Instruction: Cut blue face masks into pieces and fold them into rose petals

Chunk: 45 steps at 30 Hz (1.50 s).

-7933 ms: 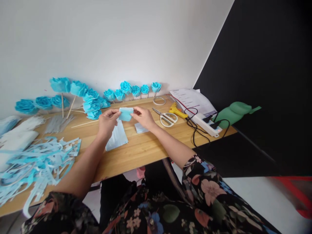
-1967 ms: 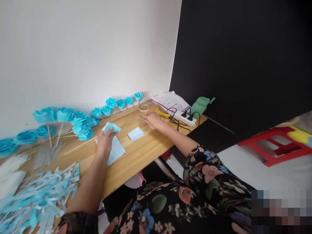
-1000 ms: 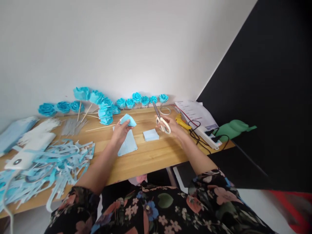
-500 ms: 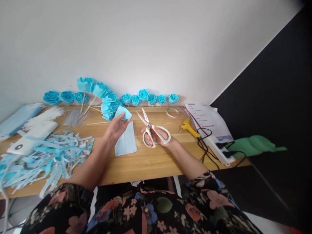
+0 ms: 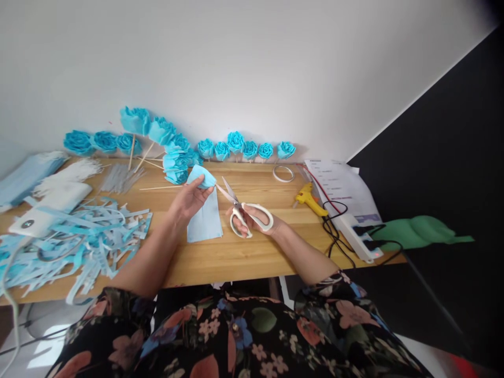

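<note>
A small folded blue piece (image 5: 201, 177) is just left of the white-handled scissors (image 5: 237, 205), beside their spread blades. The left hand (image 5: 192, 199) pinches it between thumb and fingers. The right hand (image 5: 252, 221) grips the scissors, its fingers curled through the handle loops; one blade tip reaches the piece's edge, though whether they touch cannot be told. Left of the scissors, a flat pale-blue sheet (image 5: 205, 220) lies on the wooden table (image 5: 271, 257). Beyond the scissors, blue flowers (image 5: 235, 142) line the wall. To their right are a yellow glue gun (image 5: 310, 198) and a white power strip (image 5: 354, 236); well to their left, tangled blue strips (image 5: 98, 231).
</note>
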Motion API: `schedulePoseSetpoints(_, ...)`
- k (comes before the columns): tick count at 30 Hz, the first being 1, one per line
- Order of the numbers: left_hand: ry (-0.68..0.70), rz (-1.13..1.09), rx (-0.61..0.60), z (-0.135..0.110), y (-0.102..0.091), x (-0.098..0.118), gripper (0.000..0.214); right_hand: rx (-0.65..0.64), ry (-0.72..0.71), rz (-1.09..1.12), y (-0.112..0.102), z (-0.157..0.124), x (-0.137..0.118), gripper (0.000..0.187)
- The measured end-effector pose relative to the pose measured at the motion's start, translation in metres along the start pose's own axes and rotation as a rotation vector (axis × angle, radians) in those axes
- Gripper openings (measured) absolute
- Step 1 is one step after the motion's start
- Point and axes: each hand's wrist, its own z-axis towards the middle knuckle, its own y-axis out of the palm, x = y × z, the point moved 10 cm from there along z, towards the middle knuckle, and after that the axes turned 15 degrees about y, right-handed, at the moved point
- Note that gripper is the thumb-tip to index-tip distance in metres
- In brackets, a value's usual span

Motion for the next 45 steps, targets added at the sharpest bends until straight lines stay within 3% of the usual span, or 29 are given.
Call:
schedulePoseSetpoints(12,0.013,0.051,-0.116,-0.008,0.012,-0.004,0.011,0.068,-0.02,-0.041,-0.002,-0.005,-0.006,0.057)
schedulePoseSetpoints(22,0.038,0.007,-0.008,0.001,0.001,0.007,0.019,0.02,-0.027,-0.016,-0.002,-0.004,-0.005,0.055)
schedulePoseSetpoints(30,0.023,0.015,-0.009,-0.002,0.004,0.006,0.019,0.028,-0.011,-0.067,0.002,-0.005,-0.007,0.054)
schedulePoseSetpoints(37,-0.002,0.041,-0.09,-0.006,0.01,-0.001,0.016,0.086,-0.003,-0.097,0.004,-0.007,-0.01,0.055)
schedulePoseSetpoints(45,0.007,0.158,-0.303,-0.021,0.032,-0.011,0.026,0.092,-0.056,-0.125,0.004,-0.009,-0.014,0.053)
